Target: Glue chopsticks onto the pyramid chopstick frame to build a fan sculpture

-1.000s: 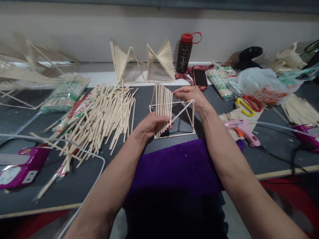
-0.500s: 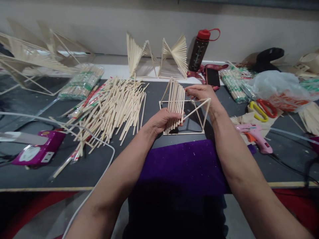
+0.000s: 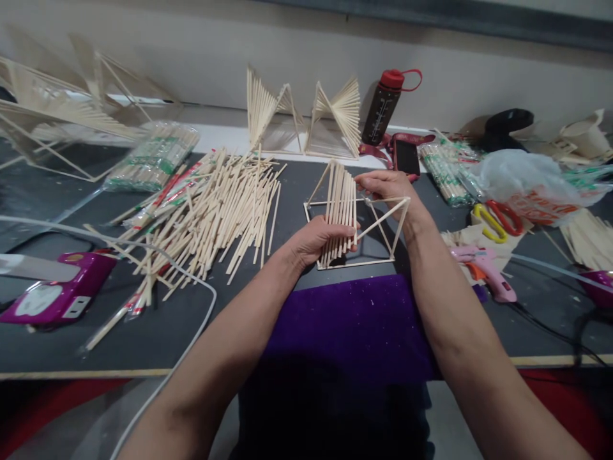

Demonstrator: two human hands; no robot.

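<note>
Head view: on the dark tabletop (image 3: 293, 198), right of a loose stick pile (image 3: 230, 214), a wooden stick frame (image 3: 357, 264) bearing a row of slanting sticks (image 3: 339, 201). Clasped low by the left hand (image 3: 322, 240), thumb across the front; at or just beside the endmost stick's (image 3: 355, 207) top, the right hand (image 3: 390, 186), fingertips bunched, pinch or mere touch impossible to tell. Apparently at the step of setting that stick; next, presumably, calling for steady support and careful alignment.

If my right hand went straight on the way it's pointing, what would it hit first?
Your right hand would probably meet the row of sticks first; it looks right beside them, maybe touching, though depth is unclear.
</note>
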